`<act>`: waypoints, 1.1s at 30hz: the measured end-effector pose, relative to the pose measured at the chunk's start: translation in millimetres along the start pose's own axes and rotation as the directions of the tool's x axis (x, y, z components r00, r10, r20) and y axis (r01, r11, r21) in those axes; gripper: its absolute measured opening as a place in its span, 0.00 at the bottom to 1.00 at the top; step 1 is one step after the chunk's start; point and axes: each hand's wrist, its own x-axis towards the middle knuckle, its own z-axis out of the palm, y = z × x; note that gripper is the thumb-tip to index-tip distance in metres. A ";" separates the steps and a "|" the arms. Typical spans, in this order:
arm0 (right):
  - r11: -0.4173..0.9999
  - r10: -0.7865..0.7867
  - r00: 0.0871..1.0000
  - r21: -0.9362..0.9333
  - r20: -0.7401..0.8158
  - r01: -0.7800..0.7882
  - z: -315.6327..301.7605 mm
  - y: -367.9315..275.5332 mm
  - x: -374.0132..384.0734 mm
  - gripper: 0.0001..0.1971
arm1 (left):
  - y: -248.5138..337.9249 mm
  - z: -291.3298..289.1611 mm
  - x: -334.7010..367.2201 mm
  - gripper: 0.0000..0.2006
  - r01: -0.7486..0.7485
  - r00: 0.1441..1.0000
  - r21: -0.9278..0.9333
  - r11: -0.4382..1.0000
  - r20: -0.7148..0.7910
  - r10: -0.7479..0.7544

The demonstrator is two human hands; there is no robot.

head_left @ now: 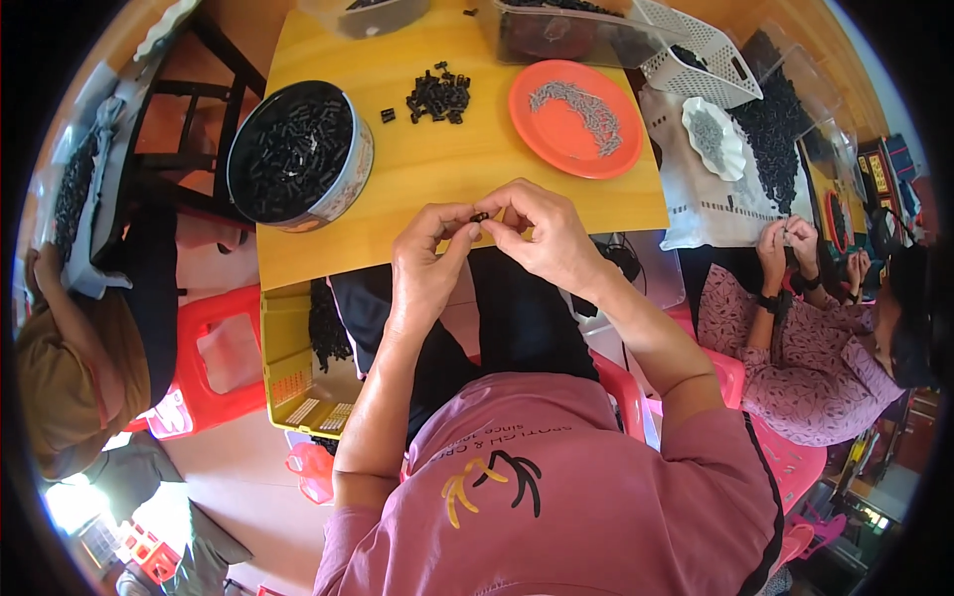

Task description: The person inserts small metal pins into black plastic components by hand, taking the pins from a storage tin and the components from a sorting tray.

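Both hands meet over the near edge of the yellow table (427, 179), fingertips almost touching. The left hand (425, 248) pinches a small black piece (479, 217) between thumb and forefinger; the right hand (542, 230) has thumb and forefinger closed on the same piece from the other side. The piece is tiny and partly covered by the fingers, so its exact shape is hard to tell. The left forearm (383, 368) runs nearly straight up to the wrist, while the right forearm (651, 333) slants in from the right, elbow bent. Beyond the hands lie a loose pile of black pieces (439, 96), a round tin (364, 164) filled with more, and a red plate (537, 129) holding grey bits (594, 121).
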 end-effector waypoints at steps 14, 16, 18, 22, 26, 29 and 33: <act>0.841 0.171 0.964 -0.480 -0.202 -0.250 -126.2 72.7 36.2 0.09 | -17.7 2.2 12.1 0.08 0.023 0.996 -0.129 0.991 0.086 -0.012; 0.810 0.295 0.955 -0.521 -0.032 -0.268 -130.8 68.1 37.2 0.09 | -18.3 0.7 13.3 0.09 0.025 0.995 -0.111 0.994 0.097 -0.014; 0.811 0.221 0.975 -0.561 0.033 -0.165 -127.6 73.5 37.5 0.08 | -17.9 0.4 13.8 0.09 0.025 0.994 -0.092 0.995 0.111 -0.015; 0.724 0.072 0.980 -0.685 0.186 0.077 -122.7 83.9 43.0 0.06 | -18.0 0.2 14.5 0.09 0.031 0.992 -0.091 0.995 0.123 -0.020; 0.640 0.057 0.975 -0.758 0.214 0.129 -117.9 82.4 50.2 0.06 | -19.2 -2.7 12.4 0.09 0.047 0.990 -0.063 0.997 0.139 -0.038; 0.656 0.101 0.973 -0.749 0.209 0.093 -115.7 78.4 52.1 0.07 | -18.9 -2.4 11.4 0.09 0.068 0.991 -0.085 0.994 0.125 -0.057; 0.898 0.243 0.967 -0.395 0.073 -0.196 -104.4 58.6 49.3 0.05 | -14.4 0.6 7.8 0.09 0.093 0.993 -0.162 0.982 0.088 -0.079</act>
